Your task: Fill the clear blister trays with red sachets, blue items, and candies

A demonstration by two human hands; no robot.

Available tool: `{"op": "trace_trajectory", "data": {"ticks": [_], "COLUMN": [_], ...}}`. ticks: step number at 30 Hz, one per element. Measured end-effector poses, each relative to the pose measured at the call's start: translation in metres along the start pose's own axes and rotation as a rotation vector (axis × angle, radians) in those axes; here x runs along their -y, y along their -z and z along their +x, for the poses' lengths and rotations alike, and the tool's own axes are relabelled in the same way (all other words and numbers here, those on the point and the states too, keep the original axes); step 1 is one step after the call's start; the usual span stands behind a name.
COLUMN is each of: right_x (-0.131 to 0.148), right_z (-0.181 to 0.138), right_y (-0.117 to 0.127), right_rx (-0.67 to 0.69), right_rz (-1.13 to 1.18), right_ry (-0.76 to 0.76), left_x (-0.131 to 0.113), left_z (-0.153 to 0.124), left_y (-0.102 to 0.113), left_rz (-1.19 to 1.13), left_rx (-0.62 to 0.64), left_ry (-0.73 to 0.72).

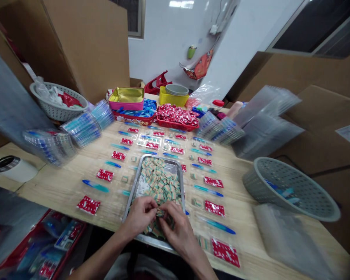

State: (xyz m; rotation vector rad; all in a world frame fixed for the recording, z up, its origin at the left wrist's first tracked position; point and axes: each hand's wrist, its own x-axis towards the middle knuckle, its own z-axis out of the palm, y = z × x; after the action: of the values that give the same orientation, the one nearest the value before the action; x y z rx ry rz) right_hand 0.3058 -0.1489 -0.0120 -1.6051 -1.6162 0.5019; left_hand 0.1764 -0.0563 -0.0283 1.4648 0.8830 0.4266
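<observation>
A metal tray point(182, 186) near the table's front edge is heaped with small square pieces point(160, 175) striped in tan and green. Both my hands are over its near end, fingertips close together. The fingers of my left hand point(141, 216) are pinched at a small striped piece point(160, 213), and my right hand point(176, 223) grips the same spot from the other side. Around the tray lie rows of clear plastic blister trays, many with a blue pen point(207, 190) and a red dotted packet point(213, 182); some also hold a striped piece point(196, 202).
Behind are a red basket of red packets point(177, 114), a pink tin point(126, 105) and a yellow basket point(173, 99). Stacked clear trays point(84, 126) stand left. A grey basket point(297, 190) is at right, a red crate point(43, 249) low at left.
</observation>
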Motion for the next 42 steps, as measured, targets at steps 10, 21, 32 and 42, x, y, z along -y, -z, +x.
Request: {"op": "trace_trajectory", "data": {"ticks": [10, 21, 32, 42], "right_x": [-0.0047, -0.0083, -0.0013, -0.0048], "right_z": [0.0007, 0.0008, 0.0023, -0.0008], "right_y": [-0.0040, -0.0028, 0.0005, 0.0009], "right_rx": [0.032, -0.052, 0.009, -0.021], "right_rz": [-0.029, -0.019, -0.028, 0.025], "right_ry": [0.013, 0.059, -0.008, -0.049], "left_x": [-0.0079, -0.0011, 0.0001, -0.0008], "left_z": [-0.0043, -0.0022, -0.0018, -0.0018], "left_y": [-0.0009, 0.0032, 0.0009, 0.0008], "left_rz": [0.094, 0.136, 0.092, 0.076], "left_rx": [-0.016, 0.010, 0.026, 0.039], "left_ry": [-0.021, -0.046, -0.055, -0.011]}}
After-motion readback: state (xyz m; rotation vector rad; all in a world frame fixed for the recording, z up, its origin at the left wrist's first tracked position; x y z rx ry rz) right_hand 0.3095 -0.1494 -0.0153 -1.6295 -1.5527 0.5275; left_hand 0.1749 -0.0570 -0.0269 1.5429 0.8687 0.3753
